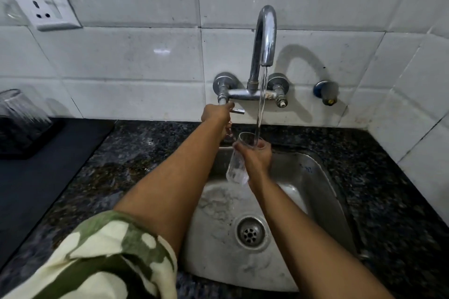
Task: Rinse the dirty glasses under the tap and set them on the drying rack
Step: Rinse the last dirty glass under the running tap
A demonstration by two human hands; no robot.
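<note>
Stainless steel sink basin (315, 192), lower centre: hard landing if anything drops. Curved chrome wall tap (266, 39), upper centre, runs a thin stream into the tall clear drinking glass (237, 167) at mid-frame, tilted over the basin. My right hand (256, 156) is wrapped round it near the rim; a wet grip could let it slip, and tilting further dumps water onto the dark speckled granite counter (136, 153). My left hand (216, 113) is curled on the small chrome tap lever (237, 111); overturning means splash. The fingers there are mostly hidden. At left edge, an upturned clear glass (20, 114) on a black tray (29, 150), probably the rack, is cut off and blurred.
</note>
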